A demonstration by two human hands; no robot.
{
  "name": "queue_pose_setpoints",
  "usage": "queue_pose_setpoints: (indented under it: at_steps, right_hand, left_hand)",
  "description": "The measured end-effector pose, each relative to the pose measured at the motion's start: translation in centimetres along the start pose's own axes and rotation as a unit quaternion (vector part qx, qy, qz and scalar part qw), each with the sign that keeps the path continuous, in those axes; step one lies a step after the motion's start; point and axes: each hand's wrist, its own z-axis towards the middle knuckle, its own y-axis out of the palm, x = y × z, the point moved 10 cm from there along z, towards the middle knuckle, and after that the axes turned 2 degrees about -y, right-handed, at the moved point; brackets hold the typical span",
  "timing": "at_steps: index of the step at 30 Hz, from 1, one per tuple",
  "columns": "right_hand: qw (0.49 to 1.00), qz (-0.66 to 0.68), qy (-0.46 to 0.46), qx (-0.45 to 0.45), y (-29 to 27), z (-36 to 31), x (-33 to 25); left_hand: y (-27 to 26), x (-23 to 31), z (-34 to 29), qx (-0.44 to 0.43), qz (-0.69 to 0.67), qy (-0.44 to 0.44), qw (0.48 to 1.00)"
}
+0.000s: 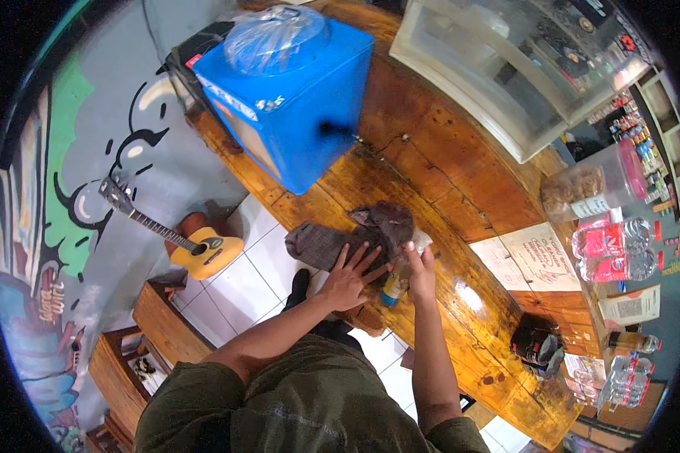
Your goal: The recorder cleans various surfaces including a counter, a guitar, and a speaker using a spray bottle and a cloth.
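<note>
A dark grey-brown cloth item [315, 245], its exact kind unclear, lies bunched on the glossy wooden counter [461, 332] in front of me. My left hand [347, 281] rests flat on its near side with the fingers spread. Beside it, my right hand [423, 273] is closed round a small bottle [395, 285] with yellow and blue on its lower part and a whitish top by my thumb. My fingers hide part of the bottle. The right end of the cloth touches or nearly touches the bottle's top.
A big blue box [295, 106] with a plastic-wrapped round thing on top stands at the far left. A glass case [499, 68], a tub [593, 185] and bottles [619, 238] line the right. Black items [538, 343] lie near right; a guitar [204, 253] leans left.
</note>
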Motion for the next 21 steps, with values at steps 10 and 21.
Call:
queue_pose_setpoints:
  at_steps: [10, 21]
  right_hand:
    - [0.998, 0.047, -0.030, 0.031, -0.4, -1.0, -6.1]
    - [0.990, 0.081, 0.043, 0.108, -2.9, -5.6, -0.5]
  left_hand:
    - [-3.2, -11.5, 5.8, 0.188, -0.061, -0.108, 0.974]
    - [-1.2, -1.0, 1.5, 0.116, -0.113, 0.083, 0.983]
